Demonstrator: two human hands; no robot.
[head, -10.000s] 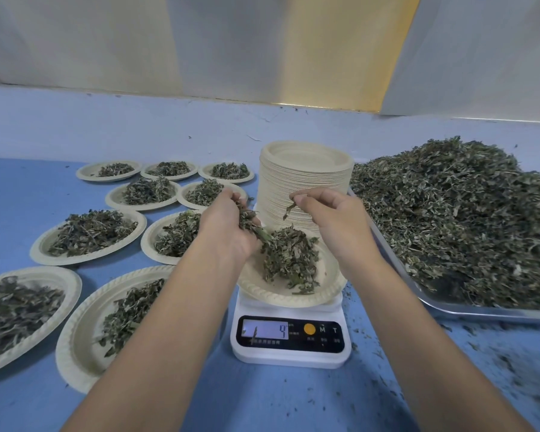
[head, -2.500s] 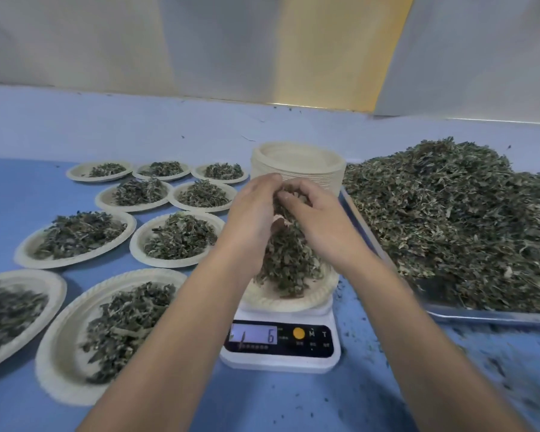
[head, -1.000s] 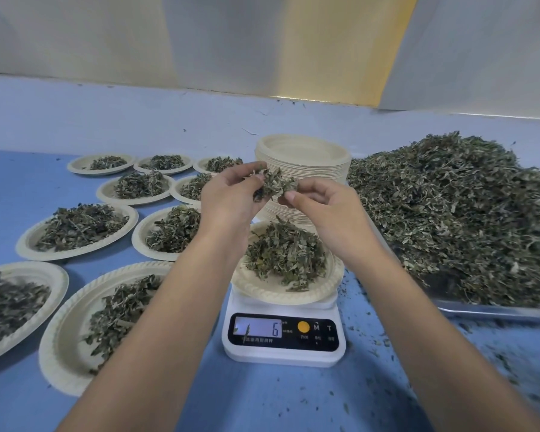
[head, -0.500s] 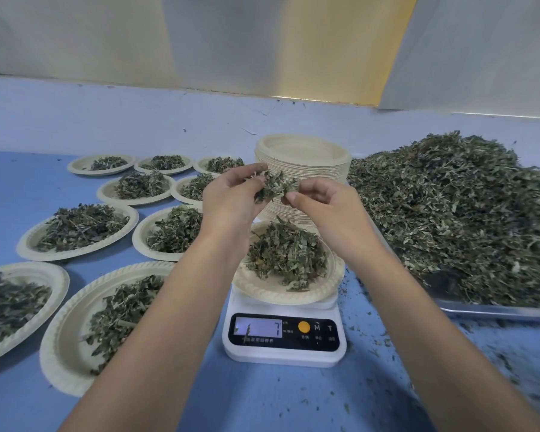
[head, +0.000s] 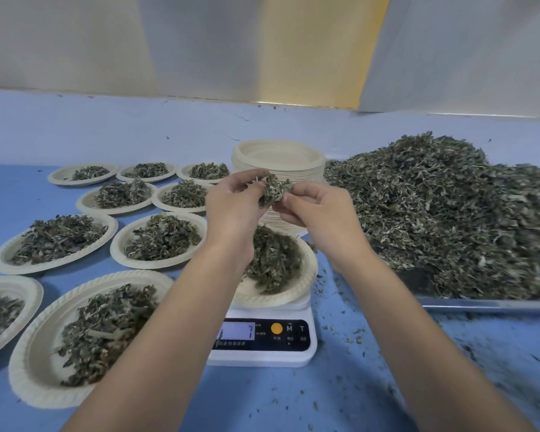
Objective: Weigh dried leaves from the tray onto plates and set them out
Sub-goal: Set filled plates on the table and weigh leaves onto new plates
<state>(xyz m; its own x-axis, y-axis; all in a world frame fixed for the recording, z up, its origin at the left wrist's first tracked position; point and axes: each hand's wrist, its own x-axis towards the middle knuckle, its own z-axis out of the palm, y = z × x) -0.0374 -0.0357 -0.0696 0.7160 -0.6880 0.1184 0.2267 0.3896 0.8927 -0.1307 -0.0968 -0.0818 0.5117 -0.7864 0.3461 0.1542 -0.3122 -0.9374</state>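
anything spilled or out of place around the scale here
Yes: loose leaf crumbs lie scattered on the blue table right of the scale and in front of the tray, outside any plate. The set-out plates sit flat, and the plate on the scale looks level.

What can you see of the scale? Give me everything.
The scale is a low white plastic-looking slab, level on the blue table, left of the tray. Its black front panel carries a pale lit display reading 7, an orange button and M and T marks. A paper plate of dried leaves rests on top, overhanging it. The left forearm hides its left edge; the left hand and right hand pinch leaves above, clear of it.
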